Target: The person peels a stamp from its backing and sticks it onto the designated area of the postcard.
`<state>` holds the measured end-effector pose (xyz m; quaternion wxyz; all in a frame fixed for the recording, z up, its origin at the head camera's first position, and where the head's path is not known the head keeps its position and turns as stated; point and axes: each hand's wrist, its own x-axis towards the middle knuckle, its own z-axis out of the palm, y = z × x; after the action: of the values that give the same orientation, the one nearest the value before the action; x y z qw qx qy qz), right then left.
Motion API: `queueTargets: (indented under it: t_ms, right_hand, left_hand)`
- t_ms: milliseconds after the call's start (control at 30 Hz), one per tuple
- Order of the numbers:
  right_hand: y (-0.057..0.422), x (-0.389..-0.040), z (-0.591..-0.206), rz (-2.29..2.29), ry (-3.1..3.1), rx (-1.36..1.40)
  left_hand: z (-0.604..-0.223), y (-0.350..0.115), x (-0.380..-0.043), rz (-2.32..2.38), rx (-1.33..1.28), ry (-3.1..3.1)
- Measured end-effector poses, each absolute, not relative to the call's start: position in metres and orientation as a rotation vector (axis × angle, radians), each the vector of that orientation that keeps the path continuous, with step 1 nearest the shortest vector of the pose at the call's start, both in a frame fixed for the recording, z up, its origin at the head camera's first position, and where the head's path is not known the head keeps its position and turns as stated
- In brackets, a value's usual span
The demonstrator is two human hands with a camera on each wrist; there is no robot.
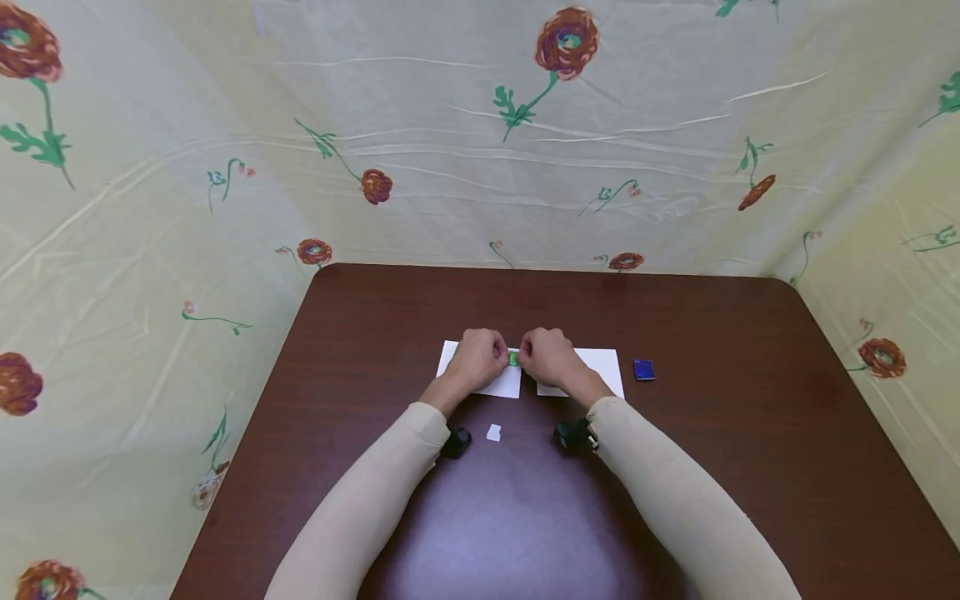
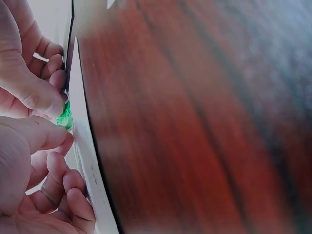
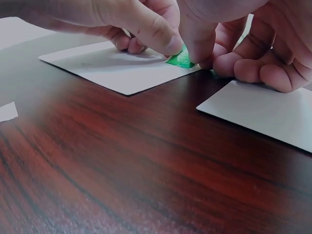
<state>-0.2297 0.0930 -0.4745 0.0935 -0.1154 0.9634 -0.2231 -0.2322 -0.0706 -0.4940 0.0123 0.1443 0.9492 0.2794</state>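
Observation:
Two white cards lie side by side on the table with a narrow gap between them, the left card (image 1: 501, 387) and the right card (image 1: 602, 367). Over the left card, near its inner edge, is a small shiny green piece (image 3: 181, 59), perhaps a wrapper or sticker. My left hand (image 1: 478, 360) pinches its left side between thumb and finger. From the other side my right hand (image 1: 552, 357) pinches it too, its other fingers curled above the gap and the right card. Fingers hide part of the green piece in both wrist views.
A small dark blue square (image 1: 644, 370) lies to the right of the cards. Nearer to me is a torn white scrap (image 1: 493, 432). The brown table (image 1: 720, 433) has a flower-patterned sheet (image 1: 450, 200) hanging behind it and at its sides.

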Motion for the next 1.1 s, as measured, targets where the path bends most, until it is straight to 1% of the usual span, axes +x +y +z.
queueTargets:
  t_ms: [600,867,1100]
  right_hand:
    - [0.0858,-0.2298,-0.4752,-0.545,2.892,-0.329]
    - [0.0857,-0.23,-0.4796,-0.485,3.004,-0.403]
    - [0.0878,-0.2263,-0.4807,-0.499,3.047,-0.498]
  left_hand:
    - [-0.4912,-0.0677,-0.2325,0.813,0.437,2.988]
    - [-0.4921,-0.0673,-0.2295,0.855,0.367,2.976]
    - [-0.4938,-0.0659,-0.2297,0.858,0.432,2.979]
